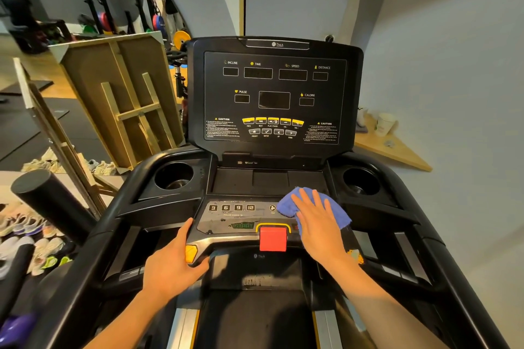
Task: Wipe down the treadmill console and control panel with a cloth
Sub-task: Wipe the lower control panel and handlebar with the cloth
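Note:
The black treadmill console (273,93) stands upright ahead, its display dark. Below it lies the grey control panel (235,218) with number buttons, a START label and a red stop button (272,238). My right hand (319,224) lies flat, fingers spread, pressing a blue cloth (334,208) onto the right side of the control panel; the cloth covers the buttons there. My left hand (173,261) grips the panel's lower left corner beside a yellow tab (190,253).
Cup holders sit at left (174,176) and right (360,180) of the tray. A wooden frame (124,99) leans at left, with shoes (25,238) on the floor and a black roller (51,201). A wooden shelf with a paper cup (385,123) is at right.

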